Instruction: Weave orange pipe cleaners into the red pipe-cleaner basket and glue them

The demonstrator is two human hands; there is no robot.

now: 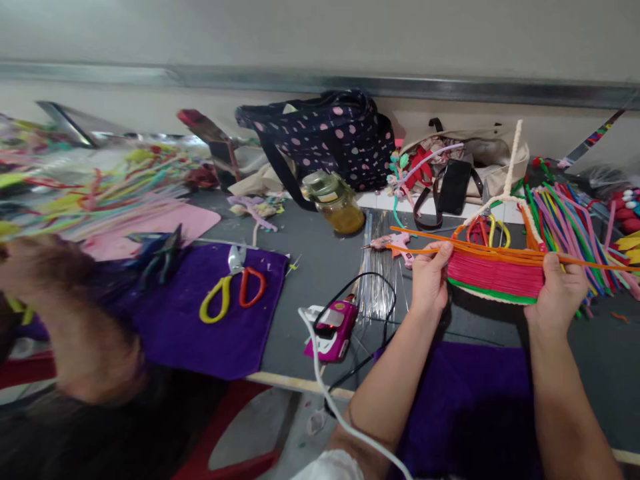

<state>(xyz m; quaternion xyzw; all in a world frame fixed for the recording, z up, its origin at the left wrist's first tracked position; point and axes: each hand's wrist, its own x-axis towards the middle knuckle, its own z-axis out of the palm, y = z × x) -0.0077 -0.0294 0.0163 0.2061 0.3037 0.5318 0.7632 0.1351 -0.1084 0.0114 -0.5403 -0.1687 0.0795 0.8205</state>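
Note:
My left hand [429,277] grips the left end of a woven pipe-cleaner basket [493,273], pink in the middle with a green and white rim below. My right hand [559,287] grips its right end. Long orange pipe cleaners [590,261] lie across the top of the basket and stick out past both hands. A white twisted handle [514,157] rises from the basket. Both hands hold it just above the grey table [325,267].
A purple cloth [205,313] carries yellow-and-orange scissors [233,293]. A pink phone [334,328] with cables, thin wires [376,283], a jar [336,201], a dotted bag [330,137], and a heap of coloured pipe cleaners [575,227] lie around. Another person's blurred arm [85,333] is at left.

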